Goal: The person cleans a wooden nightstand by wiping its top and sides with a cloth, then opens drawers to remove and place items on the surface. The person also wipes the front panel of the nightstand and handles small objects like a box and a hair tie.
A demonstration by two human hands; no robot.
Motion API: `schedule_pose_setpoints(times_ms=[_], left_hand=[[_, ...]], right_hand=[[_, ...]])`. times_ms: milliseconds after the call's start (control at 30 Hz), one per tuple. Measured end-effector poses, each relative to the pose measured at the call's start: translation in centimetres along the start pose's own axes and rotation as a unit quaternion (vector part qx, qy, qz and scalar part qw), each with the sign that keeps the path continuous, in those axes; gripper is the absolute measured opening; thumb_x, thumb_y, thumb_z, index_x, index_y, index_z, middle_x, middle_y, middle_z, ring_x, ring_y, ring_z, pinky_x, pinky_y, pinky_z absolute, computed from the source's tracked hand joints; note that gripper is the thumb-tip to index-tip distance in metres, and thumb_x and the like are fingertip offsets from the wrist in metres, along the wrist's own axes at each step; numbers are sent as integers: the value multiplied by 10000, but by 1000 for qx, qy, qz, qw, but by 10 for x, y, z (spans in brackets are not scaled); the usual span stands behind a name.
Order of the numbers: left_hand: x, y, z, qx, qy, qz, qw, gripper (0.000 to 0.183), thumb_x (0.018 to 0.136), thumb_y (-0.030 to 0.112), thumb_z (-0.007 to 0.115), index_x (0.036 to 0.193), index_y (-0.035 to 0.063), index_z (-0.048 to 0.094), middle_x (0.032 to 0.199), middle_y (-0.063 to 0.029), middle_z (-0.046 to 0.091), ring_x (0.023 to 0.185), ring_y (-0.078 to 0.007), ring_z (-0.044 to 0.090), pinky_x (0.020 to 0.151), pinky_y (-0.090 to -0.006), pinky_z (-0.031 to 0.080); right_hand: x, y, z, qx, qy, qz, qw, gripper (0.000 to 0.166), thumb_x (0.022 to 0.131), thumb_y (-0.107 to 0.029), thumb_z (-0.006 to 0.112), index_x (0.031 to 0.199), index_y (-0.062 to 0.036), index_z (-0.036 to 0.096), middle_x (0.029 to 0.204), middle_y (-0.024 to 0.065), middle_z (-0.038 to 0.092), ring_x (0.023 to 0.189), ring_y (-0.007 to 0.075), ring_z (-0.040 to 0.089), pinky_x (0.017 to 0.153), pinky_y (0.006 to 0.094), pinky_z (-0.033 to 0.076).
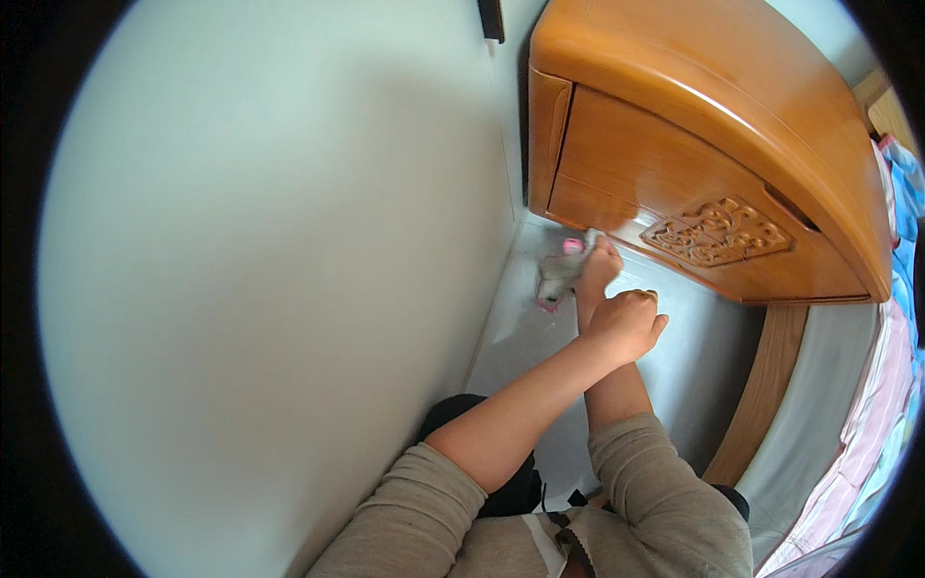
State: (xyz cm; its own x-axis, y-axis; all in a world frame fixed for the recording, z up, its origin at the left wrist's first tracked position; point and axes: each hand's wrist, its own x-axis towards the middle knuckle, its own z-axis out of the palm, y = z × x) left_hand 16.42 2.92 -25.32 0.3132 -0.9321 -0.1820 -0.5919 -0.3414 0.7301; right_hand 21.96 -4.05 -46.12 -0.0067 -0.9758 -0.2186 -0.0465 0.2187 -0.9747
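Note:
My right hand (601, 264) is low by the floor at the foot of the wooden cabinet (650, 173), gripping a grey cloth (562, 269) with pink edges. Part of the cloth lies on the pale floor (538, 347), near the corner with the wall. Above the right forearm, my left hand (627, 325) is curled into a loose fist with its thumb sticking out. Nothing can be seen held in it, though its palm side is hidden. The two forearms cross, the left one on top.
A large white wall (274, 253) rises close on the left. The cabinet has a carved panel (719, 231) and a rounded top edge. To the right run a wooden rail (759, 397) and striped bedding (860, 433). A dark object (491, 20) shows at the top.

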Motion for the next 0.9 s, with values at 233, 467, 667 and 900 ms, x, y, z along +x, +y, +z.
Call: schedule_pose_setpoints(times_ms=[233,467,667,900], left_hand=[[-4,15,-8,-21,-25,-1,999,361,887,312,523,904,-44,582,900,-237,634,868,-370,628,750,-455,497],[-4,7,-2,-14,-30,-12,999,344,879,300,537,896,-41,583,889,-232,636,857,-375,628,743,-453,502],[-4,8,4,-10,-21,11,1000,334,875,290,542,878,-41,583,865,-233,637,818,-370,632,741,-445,502],[-6,17,3,-17,-30,4,999,336,875,290,542,875,-44,579,870,-238,635,822,-380,632,739,-447,505]], right_hand=[[-12,-8,23,-75,-10,-22,997,309,796,-217,555,644,51,582,567,154,571,545,224,494,563,420,417],[-30,-24,63,-227,-102,-18,968,291,759,-254,606,742,31,665,712,266,628,753,353,660,715,420,492],[-22,-27,28,-71,-61,41,995,301,790,-270,604,797,22,677,747,242,653,724,337,660,687,412,492],[-28,-23,56,-271,-135,-49,952,296,798,-308,641,808,-18,695,818,239,654,776,406,639,725,428,499]])
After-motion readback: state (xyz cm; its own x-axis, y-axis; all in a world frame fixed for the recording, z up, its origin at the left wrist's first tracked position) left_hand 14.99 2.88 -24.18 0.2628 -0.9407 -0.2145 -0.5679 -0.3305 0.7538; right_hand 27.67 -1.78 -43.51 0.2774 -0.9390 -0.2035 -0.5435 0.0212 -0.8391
